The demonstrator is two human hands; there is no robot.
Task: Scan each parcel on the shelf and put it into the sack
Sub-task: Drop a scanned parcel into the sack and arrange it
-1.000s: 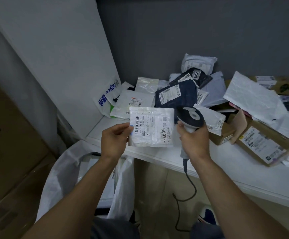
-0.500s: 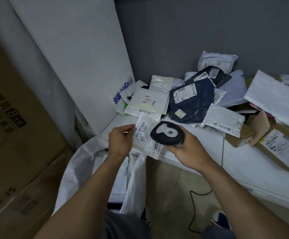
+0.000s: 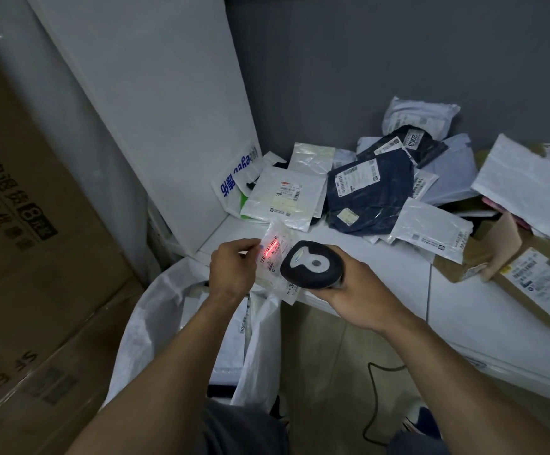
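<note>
White sack (image 3: 155, 316) gapes near left under the shelf (image 3: 398, 274) edge. Over its mouth hangs the flat poly parcel (image 3: 275, 257), likely light, limp and slick: the left hand (image 3: 232, 274) pinches its left edge between curled fingers, a sound hold; the right hand (image 3: 359, 290) has its fingers clamped round the scanner (image 3: 313, 266)

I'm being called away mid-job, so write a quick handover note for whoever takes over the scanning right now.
Left hand pinches a small white parcel by its edge, above the open sack.
Right hand grips the scanner, its red line lying across the parcel's barcode.
Done: white packets already show inside the sack.
Left: whether this scan registered cannot be told. Drop the parcel in the sack, then scan the rest on the shelf, including the dark blue bag and cardboard box.
</note>
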